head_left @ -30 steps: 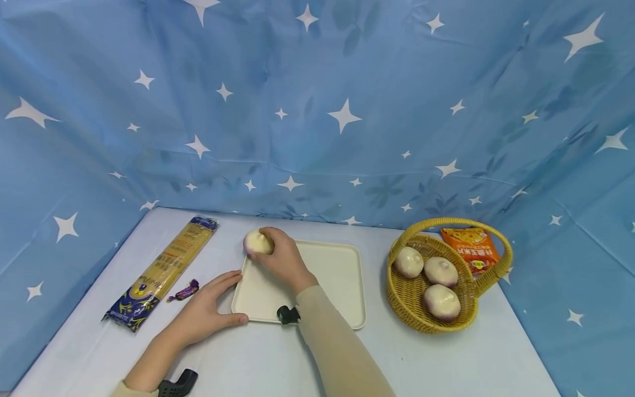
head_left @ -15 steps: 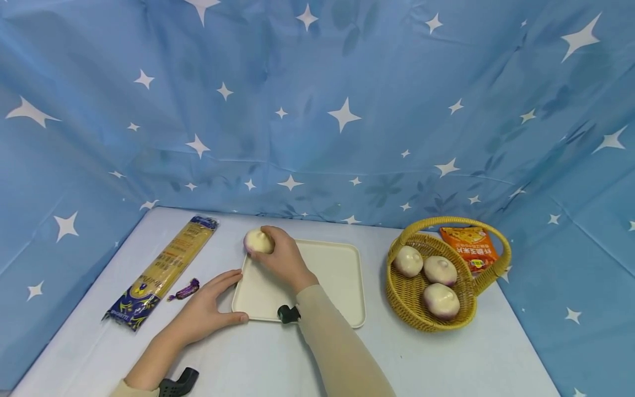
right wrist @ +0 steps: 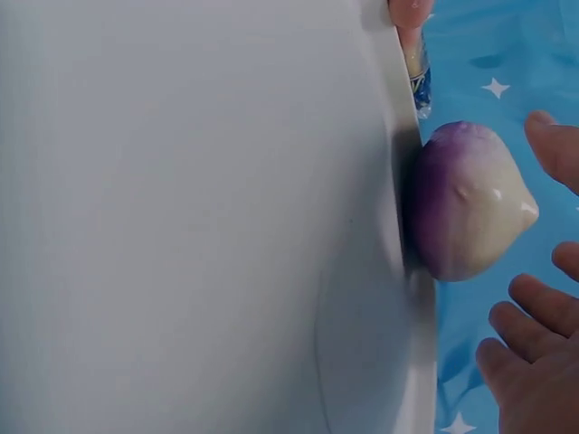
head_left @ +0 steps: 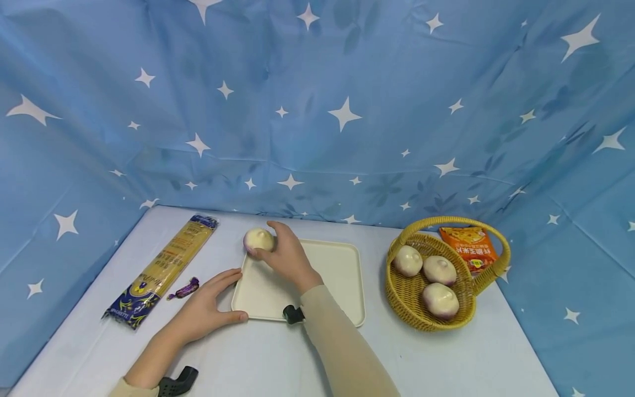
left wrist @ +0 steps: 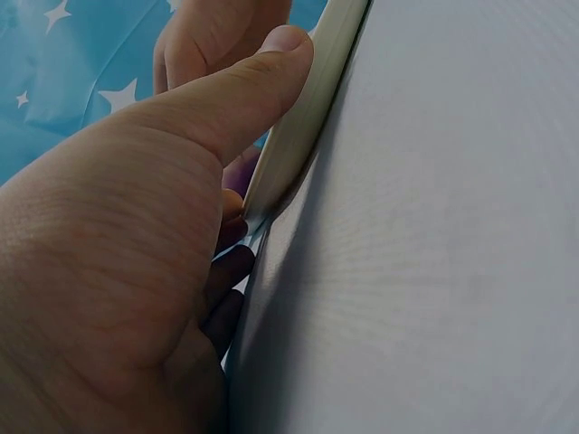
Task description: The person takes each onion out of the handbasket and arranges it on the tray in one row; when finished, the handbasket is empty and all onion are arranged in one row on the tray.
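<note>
A purple-and-white turnip [head_left: 259,241] sits at the back left corner of the cream tray [head_left: 317,275]. Beside it is my right hand [head_left: 290,258], fingers spread; the right wrist view shows a gap between the fingers [right wrist: 534,330] and the turnip [right wrist: 470,201], which leans on the tray's rim [right wrist: 421,362]. My left hand [head_left: 208,309] rests at the tray's front left corner, fingertips at its left side and the thumb by the front edge. From the left wrist, the thumb [left wrist: 244,99] lies along the tray wall [left wrist: 298,136], and the other fingers are partly hidden.
A wicker basket [head_left: 404,311] with a tall handle holds three more turnips on the right. Behind it leans an orange snack bag [head_left: 471,248]. To the left lie a spaghetti packet [head_left: 161,270] and a purple-wrapped candy [head_left: 186,289]. A starry blue curtain [head_left: 317,110] closes off the back.
My right hand has let go of the turnip and opened, shifting slightly right. The turnip has stayed at the tray's corner. My left hand has not visibly moved.
</note>
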The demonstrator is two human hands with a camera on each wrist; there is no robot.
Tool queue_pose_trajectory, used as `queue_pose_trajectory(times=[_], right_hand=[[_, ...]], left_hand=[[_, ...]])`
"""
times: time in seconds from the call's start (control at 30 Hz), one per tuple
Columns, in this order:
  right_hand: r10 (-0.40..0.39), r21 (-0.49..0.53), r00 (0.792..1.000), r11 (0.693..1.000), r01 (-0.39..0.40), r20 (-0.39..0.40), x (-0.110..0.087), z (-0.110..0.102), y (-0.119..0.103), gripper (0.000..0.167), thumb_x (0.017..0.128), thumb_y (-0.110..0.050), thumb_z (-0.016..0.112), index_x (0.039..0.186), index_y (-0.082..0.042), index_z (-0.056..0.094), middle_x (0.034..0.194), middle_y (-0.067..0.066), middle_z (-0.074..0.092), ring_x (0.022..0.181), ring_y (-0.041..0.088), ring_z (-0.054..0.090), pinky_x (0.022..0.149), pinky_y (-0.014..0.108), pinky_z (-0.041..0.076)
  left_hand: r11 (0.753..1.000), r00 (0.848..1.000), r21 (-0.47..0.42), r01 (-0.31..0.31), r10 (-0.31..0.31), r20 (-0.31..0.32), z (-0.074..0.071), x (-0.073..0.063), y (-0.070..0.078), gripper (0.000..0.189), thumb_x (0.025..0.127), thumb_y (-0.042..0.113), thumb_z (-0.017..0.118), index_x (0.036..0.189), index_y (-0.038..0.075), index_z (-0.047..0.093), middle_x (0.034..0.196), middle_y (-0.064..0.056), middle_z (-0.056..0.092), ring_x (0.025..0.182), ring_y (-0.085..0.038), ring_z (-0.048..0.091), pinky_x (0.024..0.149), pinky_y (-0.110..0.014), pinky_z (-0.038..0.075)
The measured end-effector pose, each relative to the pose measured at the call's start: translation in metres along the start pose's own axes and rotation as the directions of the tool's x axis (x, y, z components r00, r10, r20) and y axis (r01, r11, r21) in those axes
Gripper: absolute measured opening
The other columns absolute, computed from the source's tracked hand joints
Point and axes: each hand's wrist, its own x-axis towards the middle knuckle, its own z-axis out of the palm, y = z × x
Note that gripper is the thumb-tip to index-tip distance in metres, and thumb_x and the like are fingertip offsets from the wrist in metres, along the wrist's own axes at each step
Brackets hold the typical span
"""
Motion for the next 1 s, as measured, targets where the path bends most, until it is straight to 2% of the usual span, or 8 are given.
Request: queue_pose_trajectory(times=[0.23,0.47,0.63,1.0], right_hand=[[-0.003,-0.018,1.0,1.0,0.003,0.0,-0.006,-0.008,-0.006,0.084,0.096,-0.042,0.087,0.162,-0.005,0.049,0.165,0.01,0.052,0.153,0.026,0.048,0.125,0.044,0.044],[0.003,-0.004,1.0,1.0,-0.003,-0.005,-0.018,-0.018,-0.003,0.087,0.096,-0.049,0.085,0.164,-0.01,0.047,0.167,0.006,0.049,0.156,0.025,0.044,0.126,0.046,0.043],[-0.009,-0.004,1.0,1.0,0.009,-0.005,-0.03,-0.03,-0.001,0.087,0.098,-0.048,0.083,0.166,-0.011,0.044,0.169,0.005,0.046,0.157,0.024,0.042,0.127,0.048,0.042],[-0.029,-0.014,0.999,1.0,0.028,-0.025,-0.05,-0.058,-0.011,0.086,0.099,-0.05,0.081,0.167,-0.013,0.043,0.172,0.005,0.042,0.16,0.025,0.038,0.127,0.052,0.041]], left_hand=[[1.0,1.0,-0.004,0.004,-0.004,0.002,0.001,0.0,0.0,0.109,0.079,0.063,0.092,0.163,0.007,0.051,0.171,-0.012,0.045,0.157,-0.046,0.038,0.125,-0.071,0.034],[1.0,1.0,-0.005,0.0,0.0,0.002,0.0,0.0,0.0,0.111,0.078,0.068,0.091,0.162,0.007,0.052,0.17,-0.011,0.045,0.157,-0.045,0.039,0.125,-0.07,0.034],[1.0,1.0,-0.002,-0.001,0.001,0.002,0.0,0.0,0.0,0.111,0.078,0.068,0.09,0.162,0.007,0.052,0.171,-0.012,0.045,0.157,-0.046,0.039,0.125,-0.07,0.034],[1.0,1.0,-0.005,0.007,-0.007,0.001,0.001,0.0,-0.004,0.111,0.078,0.069,0.089,0.162,0.008,0.052,0.171,-0.01,0.044,0.157,-0.045,0.038,0.125,-0.07,0.034]])
